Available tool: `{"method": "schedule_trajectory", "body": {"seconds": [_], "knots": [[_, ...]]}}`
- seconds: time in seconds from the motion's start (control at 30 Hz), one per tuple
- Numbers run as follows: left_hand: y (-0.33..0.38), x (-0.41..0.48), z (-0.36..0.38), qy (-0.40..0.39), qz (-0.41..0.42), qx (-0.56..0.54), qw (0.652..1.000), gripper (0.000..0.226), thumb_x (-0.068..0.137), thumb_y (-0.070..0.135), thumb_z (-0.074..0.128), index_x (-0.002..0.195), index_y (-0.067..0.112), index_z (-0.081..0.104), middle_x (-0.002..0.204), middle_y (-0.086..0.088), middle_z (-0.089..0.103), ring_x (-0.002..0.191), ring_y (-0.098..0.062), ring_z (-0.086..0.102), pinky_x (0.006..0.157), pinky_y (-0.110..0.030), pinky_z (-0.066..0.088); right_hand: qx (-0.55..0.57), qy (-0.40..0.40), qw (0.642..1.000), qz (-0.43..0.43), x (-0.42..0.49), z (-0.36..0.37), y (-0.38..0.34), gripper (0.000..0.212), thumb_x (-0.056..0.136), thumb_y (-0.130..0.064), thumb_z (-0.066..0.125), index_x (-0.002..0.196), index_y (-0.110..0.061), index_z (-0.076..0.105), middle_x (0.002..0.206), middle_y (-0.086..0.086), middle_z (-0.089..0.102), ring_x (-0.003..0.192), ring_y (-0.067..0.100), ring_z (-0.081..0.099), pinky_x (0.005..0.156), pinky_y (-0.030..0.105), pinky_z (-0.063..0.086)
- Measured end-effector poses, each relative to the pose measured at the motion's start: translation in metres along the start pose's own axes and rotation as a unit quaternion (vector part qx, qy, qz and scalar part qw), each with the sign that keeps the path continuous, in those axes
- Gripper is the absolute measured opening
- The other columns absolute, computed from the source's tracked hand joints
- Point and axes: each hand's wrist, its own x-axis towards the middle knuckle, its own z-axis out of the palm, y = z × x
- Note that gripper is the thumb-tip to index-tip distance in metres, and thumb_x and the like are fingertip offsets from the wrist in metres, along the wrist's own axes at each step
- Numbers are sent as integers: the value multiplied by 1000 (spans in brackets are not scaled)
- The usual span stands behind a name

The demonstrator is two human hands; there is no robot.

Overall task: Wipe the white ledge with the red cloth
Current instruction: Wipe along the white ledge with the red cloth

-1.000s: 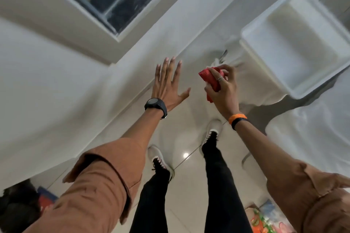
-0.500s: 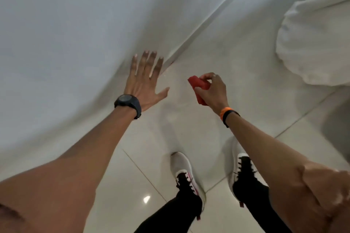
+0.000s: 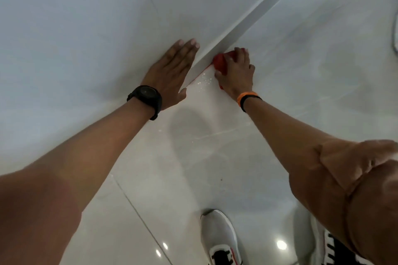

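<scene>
The white ledge [image 3: 254, 17] is a narrow strip running diagonally along the foot of the wall, from the upper right down to the middle. My right hand [image 3: 235, 71] presses the bunched red cloth [image 3: 219, 63] against the floor right at the ledge's lower edge; most of the cloth is hidden under my fingers. My left hand [image 3: 170, 73] lies flat on the white wall just left of the ledge, fingers together and pointing up, holding nothing. A black watch is on my left wrist, an orange band on the right.
Glossy pale floor tiles [image 3: 193, 168] spread below the ledge, with small wet droplets [image 3: 204, 80] beside the cloth. My grey shoe [image 3: 219, 239] stands at the bottom centre. A white object's edge [image 3: 395, 34] shows at the far right.
I have bent lower. My right hand has gone from mid-air down to the ledge with the cloth. My left hand now rests flat on the wall. The white bundle has left view.
</scene>
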Motion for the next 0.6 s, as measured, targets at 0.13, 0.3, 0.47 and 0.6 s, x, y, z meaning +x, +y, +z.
{"method": "schedule_trajectory", "body": {"seconds": [0.13,0.3,0.47,0.6], "knots": [[10,-16,21,-20,35,53,998,94,96,55,30,159,-7,0,170,-18,0,158,-31,1,128,-44,-5,-60,78,994,-43,-29,45,-13,58,90,-26,62,146,-17,50,157,21,37,150,45,22,108,57,36],[13,-25,38,-36,30,50,998,95,98,57,26,157,-9,-9,168,-22,-9,157,-33,-5,127,-46,-9,-68,75,986,-131,-35,66,-12,45,96,-20,62,140,-13,57,151,25,46,144,47,36,104,59,44],[20,-24,52,-27,51,61,996,95,99,59,20,156,-12,-6,168,-25,-8,157,-35,-3,128,-49,-5,-95,162,979,-84,14,39,29,46,98,-24,59,142,-12,55,152,31,40,143,50,36,106,55,41],[16,-22,55,-11,71,81,994,98,99,62,16,155,-15,-2,167,-29,-4,156,-38,0,127,-51,-2,-60,173,983,-30,3,58,-1,50,93,-20,58,142,-11,54,152,29,42,142,49,36,108,57,36]]}}
